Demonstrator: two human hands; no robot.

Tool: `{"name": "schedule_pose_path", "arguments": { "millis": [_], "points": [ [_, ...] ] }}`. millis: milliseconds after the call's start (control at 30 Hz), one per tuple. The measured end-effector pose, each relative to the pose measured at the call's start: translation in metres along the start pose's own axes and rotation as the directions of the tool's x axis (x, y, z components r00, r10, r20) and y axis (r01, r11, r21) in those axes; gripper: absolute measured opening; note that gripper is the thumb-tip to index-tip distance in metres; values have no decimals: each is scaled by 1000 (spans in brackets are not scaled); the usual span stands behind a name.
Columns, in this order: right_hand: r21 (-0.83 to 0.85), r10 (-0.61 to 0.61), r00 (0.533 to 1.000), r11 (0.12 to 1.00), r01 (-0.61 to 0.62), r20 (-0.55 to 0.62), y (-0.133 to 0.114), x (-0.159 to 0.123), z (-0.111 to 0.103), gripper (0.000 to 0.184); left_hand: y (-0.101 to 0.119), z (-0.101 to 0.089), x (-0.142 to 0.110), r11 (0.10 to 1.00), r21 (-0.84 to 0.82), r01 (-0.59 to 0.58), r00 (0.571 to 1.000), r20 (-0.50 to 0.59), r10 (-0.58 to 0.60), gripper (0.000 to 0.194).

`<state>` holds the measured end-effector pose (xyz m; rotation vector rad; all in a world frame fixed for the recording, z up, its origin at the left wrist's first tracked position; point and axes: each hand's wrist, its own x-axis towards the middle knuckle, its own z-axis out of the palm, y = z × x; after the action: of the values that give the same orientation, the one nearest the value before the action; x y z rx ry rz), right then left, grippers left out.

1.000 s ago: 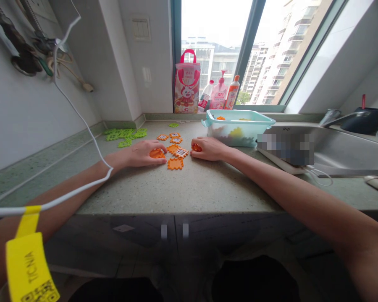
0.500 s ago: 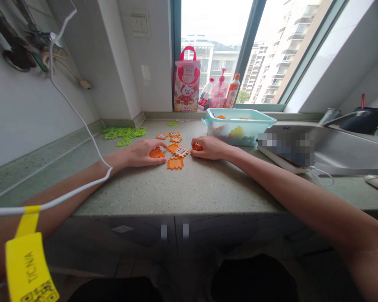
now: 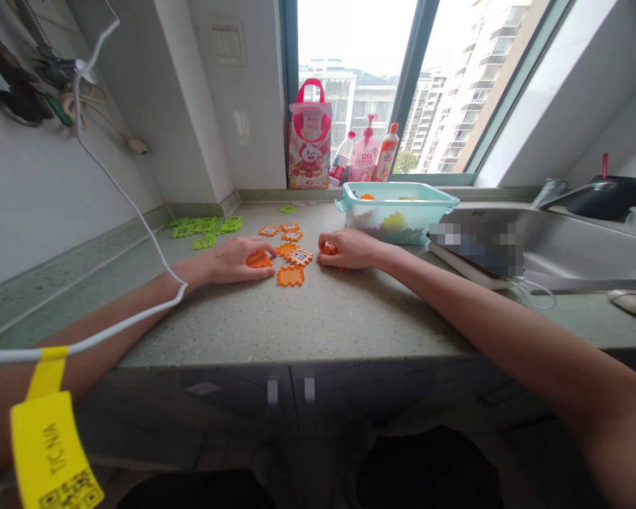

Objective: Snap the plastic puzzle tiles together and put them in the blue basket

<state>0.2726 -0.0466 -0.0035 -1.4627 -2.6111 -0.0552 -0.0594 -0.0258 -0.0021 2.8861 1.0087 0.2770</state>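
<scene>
My left hand (image 3: 233, 259) rests low on the counter, thumb and fingers curled around an orange interlocking tile (image 3: 259, 260). Opposite it, my right hand (image 3: 356, 249) is closed on another orange piece (image 3: 328, 248), mostly hidden by the fingers. Between the hands lie loose orange tiles: a plain one with toothed edges (image 3: 290, 276) at the front and one with a white window pattern (image 3: 301, 256) behind it. Several smaller orange window tiles (image 3: 269, 231) lie farther back. Green interlocking tiles (image 3: 204, 226) are gathered beyond my left wrist.
A light-blue plastic bin (image 3: 403, 194) with coloured pieces stands behind my right hand, beside the steel sink (image 3: 572, 247). A white cable (image 3: 132, 201) with a yellow tag (image 3: 53, 445) hangs across the left side. A pink bag (image 3: 310, 145) and bottles line the windowsill.
The whole view has shifted slightly, so things sit a little farther left. Both hands keep nearly the same pose around their orange pieces.
</scene>
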Motion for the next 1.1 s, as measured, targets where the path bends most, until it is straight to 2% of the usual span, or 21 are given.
{"name": "schedule_pose_path", "arguments": {
  "millis": [600,1100],
  "points": [
    [9,-3,1000,1000,2,15,2,-2,0,32,5,-5,-2,999,-31,14,1000,15,-14,55],
    [12,-12,1000,1000,12,5,4,-1,1,33,4,-4,-3,1000,-7,-20,1000,14,20,52]
  ]
}}
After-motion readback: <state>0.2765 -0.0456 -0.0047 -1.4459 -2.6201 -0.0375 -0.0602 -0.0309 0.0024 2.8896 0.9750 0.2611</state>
